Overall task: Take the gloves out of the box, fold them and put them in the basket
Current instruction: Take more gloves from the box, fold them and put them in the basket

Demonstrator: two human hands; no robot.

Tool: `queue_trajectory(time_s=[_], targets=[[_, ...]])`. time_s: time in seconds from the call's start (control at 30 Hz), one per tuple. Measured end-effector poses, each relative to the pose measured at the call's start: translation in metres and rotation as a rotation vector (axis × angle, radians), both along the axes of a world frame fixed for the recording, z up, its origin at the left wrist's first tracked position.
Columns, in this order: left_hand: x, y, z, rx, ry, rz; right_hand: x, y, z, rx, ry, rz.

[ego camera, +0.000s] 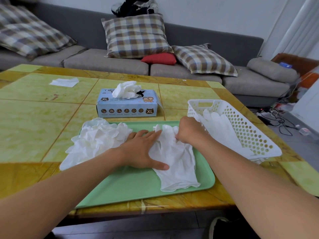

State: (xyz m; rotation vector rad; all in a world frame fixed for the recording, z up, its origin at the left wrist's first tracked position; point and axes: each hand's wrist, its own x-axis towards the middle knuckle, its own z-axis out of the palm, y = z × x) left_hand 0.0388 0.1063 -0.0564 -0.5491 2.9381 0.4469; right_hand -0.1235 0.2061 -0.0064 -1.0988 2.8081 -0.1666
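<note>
folding step right now: left hand (144, 149) lies flat, pinning a white glove (176, 163) on the green tray (134, 188), while right hand (188, 130) has its grip pinched on the glove's finger end. next i'd guess fold it over, then drop it in the basket (255, 135) alongside.

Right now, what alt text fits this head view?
On a pale green plastic tray, the left hand presses flat on a white disposable glove while the right hand pinches its finger end. A white perforated basket holding gloves stands right; a blue glove box sits behind.
</note>
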Motion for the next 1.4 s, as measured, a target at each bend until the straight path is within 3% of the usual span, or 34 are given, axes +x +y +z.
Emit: queue_trajectory(time_s=[0.17, 0.37, 0.5, 0.6, 0.7, 0.77, 0.93, 1.03, 1.2, 1.27, 1.33, 1.4], targets=[[-0.003, -0.004, -0.005, 0.015, 0.014, 0.022, -0.004, -0.003, 0.001, -0.049, -0.033, -0.041], [-0.001, -0.002, -0.004, 0.014, 0.059, 0.028, 0.004, 0.008, 0.001, -0.036, 0.192, 0.085], [0.003, 0.005, 0.010, -0.076, 0.274, 0.007, 0.015, 0.019, 0.013, -0.092, 0.192, 0.264], [0.007, 0.013, 0.028, -0.071, 0.544, -0.171, 0.012, 0.048, 0.030, -0.038, -0.037, 0.599], [0.016, 0.025, 0.033, 0.172, 0.428, -0.293, 0.013, 0.082, 0.034, 0.127, -0.285, 0.705], [0.020, 0.028, 0.023, 0.226, 0.324, -0.318, 0.012, 0.096, 0.027, 0.202, -0.252, 0.692], [0.030, 0.024, 0.009, 0.263, 0.309, -0.338, 0.018, 0.099, 0.014, 0.266, -0.110, 0.761], [0.034, 0.030, 0.011, 0.238, 0.304, -0.335, 0.019, 0.095, 0.009, 0.225, -0.145, 0.792], [0.040, 0.033, 0.022, 0.534, 0.236, -0.209, 0.014, 0.098, 0.007, 0.100, -0.272, 0.771], [0.043, 0.032, 0.021, 0.501, 0.223, -0.213, 0.013, 0.097, 0.014, -0.009, -0.409, 0.712], [0.043, 0.038, 0.014, 0.458, 0.368, -0.137, 0.015, 0.099, 0.019, -0.131, -0.627, 0.635], [0.033, 0.041, 0.026, 0.471, 0.636, -0.023, 0.011, 0.095, 0.032, -0.272, -0.805, 0.593]])
